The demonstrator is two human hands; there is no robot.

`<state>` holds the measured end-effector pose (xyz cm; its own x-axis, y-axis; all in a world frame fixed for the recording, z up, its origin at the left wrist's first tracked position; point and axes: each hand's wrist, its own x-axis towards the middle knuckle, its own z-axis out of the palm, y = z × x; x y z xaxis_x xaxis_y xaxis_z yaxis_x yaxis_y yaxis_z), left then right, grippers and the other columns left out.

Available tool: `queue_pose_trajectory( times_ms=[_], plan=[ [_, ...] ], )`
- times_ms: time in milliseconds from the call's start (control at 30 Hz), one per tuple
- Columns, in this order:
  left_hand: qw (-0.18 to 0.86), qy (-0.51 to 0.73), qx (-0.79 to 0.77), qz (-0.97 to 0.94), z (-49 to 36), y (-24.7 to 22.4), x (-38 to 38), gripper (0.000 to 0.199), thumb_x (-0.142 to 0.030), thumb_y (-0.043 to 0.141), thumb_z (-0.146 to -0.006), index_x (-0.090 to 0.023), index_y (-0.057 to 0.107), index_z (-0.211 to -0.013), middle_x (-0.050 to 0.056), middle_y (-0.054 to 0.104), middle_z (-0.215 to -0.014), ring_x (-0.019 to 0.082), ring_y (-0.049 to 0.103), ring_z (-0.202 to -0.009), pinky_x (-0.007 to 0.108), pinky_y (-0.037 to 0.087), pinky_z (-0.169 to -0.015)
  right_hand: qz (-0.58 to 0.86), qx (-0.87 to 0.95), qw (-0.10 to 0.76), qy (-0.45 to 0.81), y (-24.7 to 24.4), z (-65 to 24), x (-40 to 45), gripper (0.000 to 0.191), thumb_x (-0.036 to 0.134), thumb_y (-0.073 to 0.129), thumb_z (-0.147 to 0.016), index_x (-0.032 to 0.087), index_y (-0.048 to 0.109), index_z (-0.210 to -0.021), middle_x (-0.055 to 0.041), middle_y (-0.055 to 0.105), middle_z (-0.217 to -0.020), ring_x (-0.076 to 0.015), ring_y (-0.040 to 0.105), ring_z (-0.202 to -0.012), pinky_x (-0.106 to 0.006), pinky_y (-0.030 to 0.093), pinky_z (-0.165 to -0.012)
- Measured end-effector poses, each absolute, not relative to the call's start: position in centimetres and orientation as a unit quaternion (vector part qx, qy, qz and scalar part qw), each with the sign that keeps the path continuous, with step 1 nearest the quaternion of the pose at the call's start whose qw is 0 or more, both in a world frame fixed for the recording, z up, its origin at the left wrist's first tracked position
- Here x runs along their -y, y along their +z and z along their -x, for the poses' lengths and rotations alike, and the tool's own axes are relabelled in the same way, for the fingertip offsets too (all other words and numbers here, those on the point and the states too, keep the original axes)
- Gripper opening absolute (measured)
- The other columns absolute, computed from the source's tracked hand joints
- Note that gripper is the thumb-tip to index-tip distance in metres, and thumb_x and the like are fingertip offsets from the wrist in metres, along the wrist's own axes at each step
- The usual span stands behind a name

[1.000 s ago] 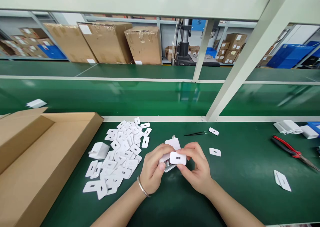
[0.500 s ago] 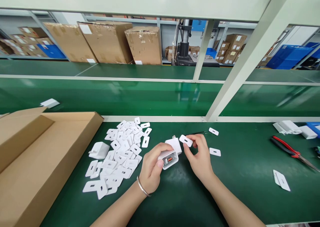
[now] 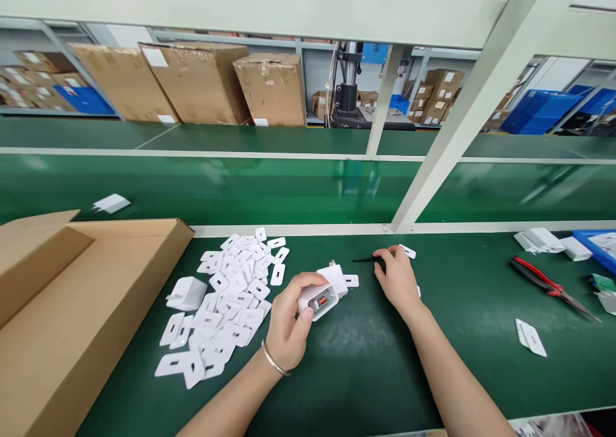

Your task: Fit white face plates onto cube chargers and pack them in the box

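My left hand (image 3: 294, 318) is closed around a white charger housing (image 3: 323, 300), its open end facing me with parts and a bit of orange inside. Just behind it, a second white charger (image 3: 337, 278) with metal prongs lies on the bench. A white end plate with a slot (image 3: 351, 281) rests at that charger's right side. My right hand (image 3: 397, 276) is further right, its fingers pinched at a thin pair of black tweezers (image 3: 366, 259) lying on the bench. The fingers hide the tweezers' right end. Another white plate (image 3: 408, 251) shows partly behind this hand.
A heap of white slotted plates (image 3: 235, 296) lies left of my hands, with a white charger (image 3: 187, 293) beside it. An open cardboard box (image 3: 120, 315) stands at far left. Red-and-black pliers (image 3: 543, 283) lie at right. A slanted metal post (image 3: 445, 135) rises behind the bench.
My right hand has put the white plate down beside the second charger and moved right and back to the tweezers. My left hand still holds the housing. The view has shifted slightly.
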<state>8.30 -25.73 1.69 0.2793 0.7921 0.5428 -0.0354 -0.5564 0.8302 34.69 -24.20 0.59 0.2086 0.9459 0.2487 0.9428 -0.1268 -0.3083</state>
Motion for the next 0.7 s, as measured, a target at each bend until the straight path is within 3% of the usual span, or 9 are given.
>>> queue_pose_trajectory(
  times_ms=[133,233,333,467,567,700],
  plan=[
    [0.366,0.542,-0.272,-0.706,-8.6,2.3,26.0,0.038,-0.043,0.057,-0.096,-0.025,0.053,-0.129,0.009,0.063,-0.117,0.026,0.065,-0.107,0.034,0.054,-0.081,0.758,0.604,0.242,0.045,1.3,-34.4,24.5,0.013,0.024,0.049,-0.099,0.021,0.062,-0.101,-0.0104,0.067,-0.101,-0.0259,0.067,-0.083,-0.036,0.053,-0.068],
    [0.342,0.555,-0.273,-0.707,-9.0,2.8,26.3,0.047,-0.031,0.066,-0.087,-0.025,0.048,-0.130,0.011,0.061,-0.120,0.027,0.064,-0.111,0.032,0.055,-0.075,0.713,0.559,0.409,0.110,2.1,-32.8,25.3,0.014,0.035,0.045,-0.105,0.023,0.052,-0.108,-0.0052,0.070,-0.090,-0.0204,0.067,-0.071,-0.033,0.053,-0.065],
    [0.323,0.568,-0.272,-0.706,-9.3,3.2,26.4,0.055,-0.023,0.069,-0.081,-0.025,0.046,-0.130,0.011,0.060,-0.121,0.027,0.066,-0.111,0.027,0.054,-0.065,0.621,0.542,0.540,0.169,2.9,-31.0,26.4,0.018,0.038,0.051,-0.105,0.023,0.054,-0.115,-0.0050,0.072,-0.098,-0.0171,0.070,-0.073,-0.032,0.058,-0.068],
    [0.274,0.560,-0.299,-0.722,-9.3,3.3,26.2,0.044,-0.010,0.060,-0.086,-0.025,0.051,-0.127,0.009,0.065,-0.118,0.022,0.070,-0.107,0.029,0.058,-0.075,0.556,0.615,0.550,0.098,3.7,-29.5,27.7,0.021,0.028,0.059,-0.102,0.027,0.073,-0.118,-0.0088,0.067,-0.120,-0.0188,0.070,-0.091,-0.037,0.061,-0.080],
    [0.239,0.535,-0.330,-0.740,-9.1,3.4,26.1,0.039,-0.010,0.060,-0.090,-0.025,0.055,-0.126,0.007,0.069,-0.114,0.020,0.072,-0.103,0.028,0.060,-0.081,0.520,0.636,0.568,0.056,3.8,-29.2,28.4,0.028,0.021,0.060,-0.101,0.029,0.075,-0.123,-0.0079,0.067,-0.112,-0.0188,0.069,-0.089,-0.036,0.061,-0.075],
    [0.197,0.522,-0.341,-0.757,-9.1,3.6,26.0,0.034,-0.014,0.061,-0.092,-0.024,0.058,-0.125,0.005,0.072,-0.109,0.018,0.074,-0.096,0.027,0.061,-0.081,0.456,0.639,0.602,0.148,3.8,-28.7,29.4,0.032,0.015,0.052,-0.104,0.028,0.071,-0.127,-0.0067,0.074,-0.108,-0.0192,0.074,-0.090,-0.037,0.064,-0.080]
  ],
)
